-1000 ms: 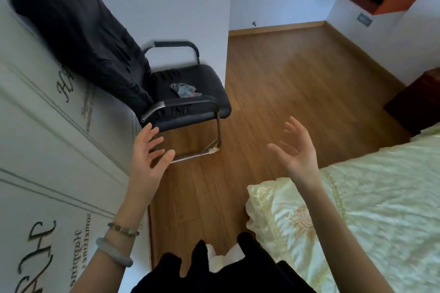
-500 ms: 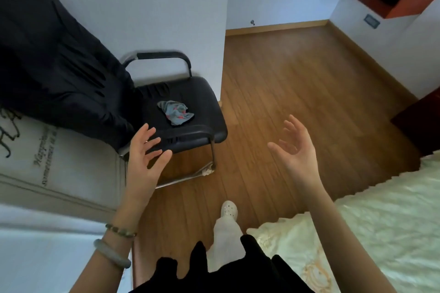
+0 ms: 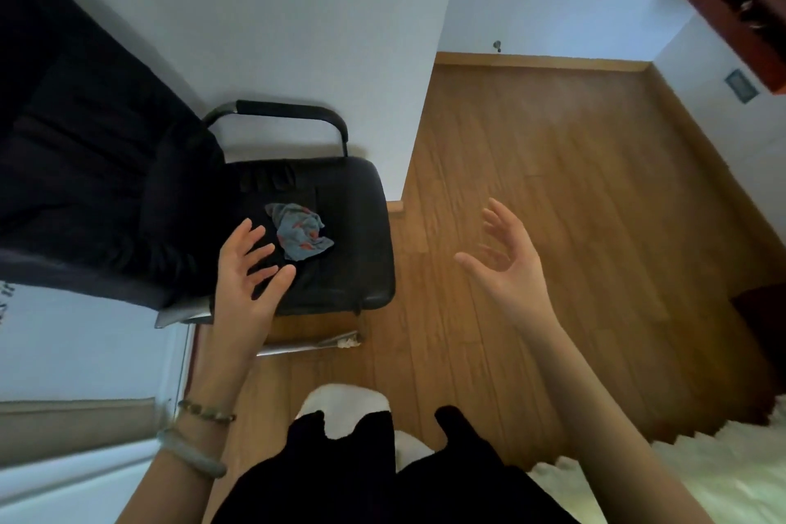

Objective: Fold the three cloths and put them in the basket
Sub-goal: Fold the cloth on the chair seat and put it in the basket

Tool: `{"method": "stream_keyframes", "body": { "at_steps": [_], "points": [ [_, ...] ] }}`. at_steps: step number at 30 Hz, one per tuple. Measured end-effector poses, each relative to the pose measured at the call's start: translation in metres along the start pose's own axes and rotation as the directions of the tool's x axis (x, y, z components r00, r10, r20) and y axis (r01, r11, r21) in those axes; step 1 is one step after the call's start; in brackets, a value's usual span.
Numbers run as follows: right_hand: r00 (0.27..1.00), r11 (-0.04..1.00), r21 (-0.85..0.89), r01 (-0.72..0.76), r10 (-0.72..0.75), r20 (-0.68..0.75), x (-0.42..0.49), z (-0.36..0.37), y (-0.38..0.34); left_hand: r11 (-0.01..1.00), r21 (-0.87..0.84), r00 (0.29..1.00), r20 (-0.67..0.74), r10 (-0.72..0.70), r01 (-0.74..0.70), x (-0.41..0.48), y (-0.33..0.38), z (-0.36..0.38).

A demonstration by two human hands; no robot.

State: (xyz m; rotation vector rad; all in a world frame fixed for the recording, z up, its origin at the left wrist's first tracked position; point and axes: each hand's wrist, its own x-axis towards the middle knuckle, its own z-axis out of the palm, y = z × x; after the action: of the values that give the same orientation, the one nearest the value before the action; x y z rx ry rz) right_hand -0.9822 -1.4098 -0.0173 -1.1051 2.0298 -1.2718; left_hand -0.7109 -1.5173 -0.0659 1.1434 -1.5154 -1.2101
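Observation:
A crumpled blue-grey cloth with orange marks (image 3: 301,236) lies on the seat of a black chair (image 3: 348,225). My left hand (image 3: 244,283) hovers over the front of the seat, fingers spread, just left of and below the cloth, holding nothing. My right hand (image 3: 508,264) is raised over the wooden floor to the right of the chair, open and empty. No basket and no other cloths show in this view.
A dark garment (image 3: 85,166) drapes over the chair back at the left. A white wall corner (image 3: 408,98) stands behind the chair. A pale bed cover (image 3: 701,476) is at the lower right, a dark wooden cabinet (image 3: 761,332) at the right edge.
The view has moved toward the chair, which now sits closer and more central. My left hand now hovers over the seat near the cloth. Both hands stay open and empty.

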Motion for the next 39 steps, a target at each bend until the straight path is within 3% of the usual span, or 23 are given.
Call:
{"method": "stream_keyframes", "body": {
  "at_steps": [13,26,33,39],
  "points": [
    [0.971,0.992,-0.043,0.114,-0.102,0.218,0.182,-0.003,0.025,0.996,-0.063,0.988,-0.143,-0.065,0.056,0.120,-0.030,0.085],
    [0.817,0.976,0.034,0.215,-0.199,0.541,0.357,0.044,0.002,0.988,-0.054,0.887,-0.436,-0.151,0.142,0.221,-0.023,0.130],
    [0.622,0.963,0.057,0.264,-0.215,0.753,0.393,0.099,-0.008,0.977,-0.048,0.784,-0.589,-0.196,0.209,0.220,-0.015,0.128],
    [0.390,0.953,0.072,0.294,-0.189,0.901,0.418,0.157,-0.008,0.945,-0.068,0.622,-0.737,-0.264,0.321,0.206,-0.026,0.140]
  ]
}}
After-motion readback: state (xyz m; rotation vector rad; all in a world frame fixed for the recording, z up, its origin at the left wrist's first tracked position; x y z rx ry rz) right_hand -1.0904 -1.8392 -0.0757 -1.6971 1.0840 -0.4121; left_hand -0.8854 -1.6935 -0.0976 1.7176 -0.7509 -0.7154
